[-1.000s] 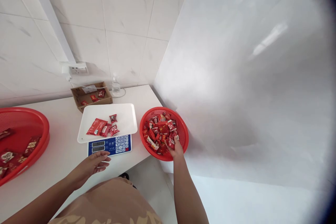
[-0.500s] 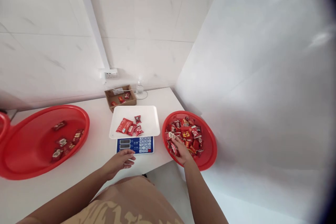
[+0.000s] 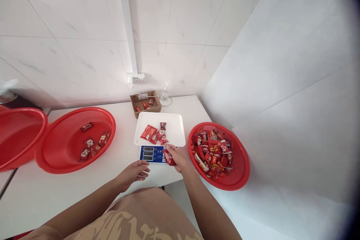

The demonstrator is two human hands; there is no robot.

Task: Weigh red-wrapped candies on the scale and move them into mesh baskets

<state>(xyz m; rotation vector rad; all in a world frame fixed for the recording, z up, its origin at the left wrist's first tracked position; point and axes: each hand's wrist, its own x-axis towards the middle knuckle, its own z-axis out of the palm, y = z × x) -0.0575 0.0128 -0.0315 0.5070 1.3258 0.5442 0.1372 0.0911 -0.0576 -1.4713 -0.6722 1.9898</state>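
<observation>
My right hand [image 3: 177,157] is closed on a red candy packet [image 3: 169,157] over the keypad of the blue scale [image 3: 152,153], by the front edge of the white tray [image 3: 174,129]. On that tray lie a larger red packet [image 3: 149,132] and several smaller wrapped candies [image 3: 162,135], bunched left of its middle. Loosely curled and holding nothing, my left hand [image 3: 135,174] hovers in front of the scale with its fingers a little apart. To the right, a red basket [image 3: 244,165] contains a heap of red-wrapped candies [image 3: 213,150].
Another red basket [image 3: 53,153] with several packets [image 3: 90,142] stands on the left, beside a further red basket [image 3: 17,157]. Behind the tray are a small cardboard box [image 3: 136,112] with candies and a clear bottle [image 3: 164,92]. A wall socket [image 3: 137,79] sits above.
My right hand has come out of the right basket, leftward to the scale, with a red packet. A packet with a white patch now shows among the tray's candies. The view has shifted left.
</observation>
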